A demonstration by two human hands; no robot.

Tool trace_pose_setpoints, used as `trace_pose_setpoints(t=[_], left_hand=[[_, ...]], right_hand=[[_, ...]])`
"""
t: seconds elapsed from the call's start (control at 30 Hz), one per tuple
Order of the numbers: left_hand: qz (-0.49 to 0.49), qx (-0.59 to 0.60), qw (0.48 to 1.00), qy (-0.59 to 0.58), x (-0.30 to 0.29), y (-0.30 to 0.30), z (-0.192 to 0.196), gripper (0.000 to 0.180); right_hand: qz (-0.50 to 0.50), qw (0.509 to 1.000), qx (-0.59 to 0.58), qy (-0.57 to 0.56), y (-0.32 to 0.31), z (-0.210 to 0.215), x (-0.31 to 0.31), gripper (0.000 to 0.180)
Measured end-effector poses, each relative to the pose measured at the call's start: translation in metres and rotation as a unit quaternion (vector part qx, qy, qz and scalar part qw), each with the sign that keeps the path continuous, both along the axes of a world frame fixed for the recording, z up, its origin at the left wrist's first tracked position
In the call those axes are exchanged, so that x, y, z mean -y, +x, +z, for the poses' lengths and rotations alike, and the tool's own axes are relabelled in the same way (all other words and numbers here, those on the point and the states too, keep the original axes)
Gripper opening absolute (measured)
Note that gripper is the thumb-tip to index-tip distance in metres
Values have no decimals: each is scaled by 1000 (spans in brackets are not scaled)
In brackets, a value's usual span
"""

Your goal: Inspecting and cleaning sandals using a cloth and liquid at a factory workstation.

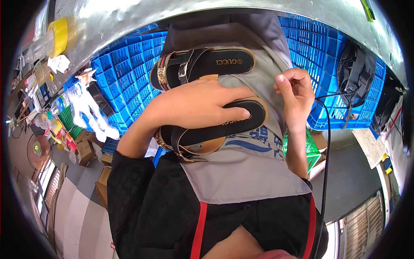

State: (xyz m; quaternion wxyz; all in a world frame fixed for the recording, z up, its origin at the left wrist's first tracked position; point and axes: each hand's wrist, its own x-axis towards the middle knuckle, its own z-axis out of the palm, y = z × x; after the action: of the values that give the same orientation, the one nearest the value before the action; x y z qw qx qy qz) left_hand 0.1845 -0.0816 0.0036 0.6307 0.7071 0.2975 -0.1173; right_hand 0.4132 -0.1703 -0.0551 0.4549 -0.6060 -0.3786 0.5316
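Note:
Two black slide sandals lie on the grey apron over my lap, their toes pointing left. The far sandal has a buckled strap and a striped band with a gold-coloured ornament. Across the near sandal rests my left hand, thumb pressed on the insole and fingers along its far edge, hiding much of it. To the right of both sandals, my right hand is raised with thumb and forefinger pinched together. Whatever it may hold is too small to see.
Blue plastic crates stand on both sides; a black bag hangs on the right one. A metal tabletop with a yellow tape roll spans the far side. A black cable runs down past my right arm.

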Motion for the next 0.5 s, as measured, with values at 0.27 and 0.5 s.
trace_pose_setpoints(t=[0.27,0.5], left_hand=[[40,-25,993,-110,-25,1,10,41],[96,-72,865,487,-19,3,-13,38]], right_hand=[[49,994,-69,-63,4,-3,-4,39],[27,992,-62,-107,11,-2,3,34]])
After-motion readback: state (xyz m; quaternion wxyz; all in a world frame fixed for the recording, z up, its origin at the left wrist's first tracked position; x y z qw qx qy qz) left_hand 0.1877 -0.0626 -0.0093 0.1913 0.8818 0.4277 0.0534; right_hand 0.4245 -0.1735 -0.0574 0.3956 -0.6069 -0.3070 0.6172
